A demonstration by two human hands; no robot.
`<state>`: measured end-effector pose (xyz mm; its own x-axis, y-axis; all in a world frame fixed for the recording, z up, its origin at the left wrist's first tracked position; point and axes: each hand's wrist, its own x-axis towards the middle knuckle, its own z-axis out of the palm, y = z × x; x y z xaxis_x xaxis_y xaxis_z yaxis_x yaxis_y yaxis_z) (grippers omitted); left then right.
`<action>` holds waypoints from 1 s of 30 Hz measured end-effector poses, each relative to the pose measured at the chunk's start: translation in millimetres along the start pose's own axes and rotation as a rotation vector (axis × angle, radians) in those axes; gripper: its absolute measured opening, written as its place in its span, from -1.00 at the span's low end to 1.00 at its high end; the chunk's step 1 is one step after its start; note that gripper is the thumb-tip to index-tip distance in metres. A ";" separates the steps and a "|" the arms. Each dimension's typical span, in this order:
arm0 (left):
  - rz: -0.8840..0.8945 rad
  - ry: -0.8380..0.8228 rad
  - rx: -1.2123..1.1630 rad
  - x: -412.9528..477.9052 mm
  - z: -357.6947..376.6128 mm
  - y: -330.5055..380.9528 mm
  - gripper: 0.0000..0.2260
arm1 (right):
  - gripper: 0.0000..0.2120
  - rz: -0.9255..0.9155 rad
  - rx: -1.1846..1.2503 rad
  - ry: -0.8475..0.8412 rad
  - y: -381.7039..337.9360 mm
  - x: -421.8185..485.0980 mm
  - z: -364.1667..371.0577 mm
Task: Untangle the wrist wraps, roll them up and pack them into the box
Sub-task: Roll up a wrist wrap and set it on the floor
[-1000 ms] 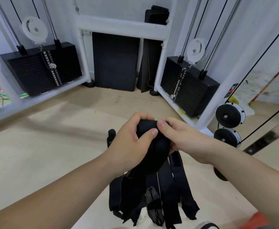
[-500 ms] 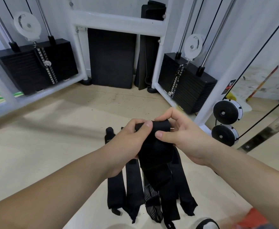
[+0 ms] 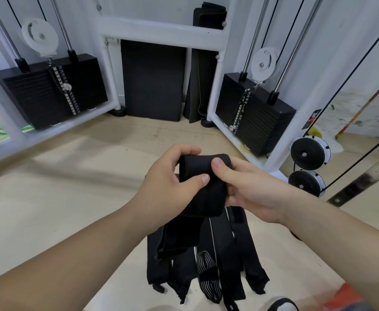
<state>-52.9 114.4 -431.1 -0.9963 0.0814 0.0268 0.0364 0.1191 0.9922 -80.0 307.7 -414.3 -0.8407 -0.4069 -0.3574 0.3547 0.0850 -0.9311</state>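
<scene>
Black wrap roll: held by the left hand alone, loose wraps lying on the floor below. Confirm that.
Not alone: the head view shows the left hand and right hand both gripping the black wrap roll. Loose wraps do lie on the floor below.

This is a gym. Far beyond the fingers [image 3: 185, 151] stands a white cable machine frame [image 3: 161, 33]. It holds one black weight stack [image 3: 33, 97] to their left and a second stack [image 3: 258, 129] to their right, each under a white pulley [image 3: 40, 37]. Between the stacks, black mats [image 3: 152, 79] lean on the wall [image 3: 143, 6].
</scene>
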 end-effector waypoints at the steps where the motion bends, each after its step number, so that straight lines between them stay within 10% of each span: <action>1: -0.070 0.011 -0.053 0.8 -0.2 0.5 -0.59 | -0.69 -0.009 0.011 0.001 -0.3 0.4 -0.6; 7: -0.362 -0.085 -0.099 6.7 1.0 -3.2 -0.55 | -0.75 -0.067 -0.066 0.046 8.6 4.1 -0.3; 30: -0.101 -0.078 -0.177 -5.3 8.8 -2.4 -0.70 | -0.40 0.125 0.043 0.085 5.3 8.0 13.9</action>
<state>-47.0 122.4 -434.7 -0.9849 0.1552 -0.0769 -0.0847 -0.0444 0.9954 -79.1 292.2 -421.0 -0.8199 -0.3173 -0.4765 0.4742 0.0901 -0.8758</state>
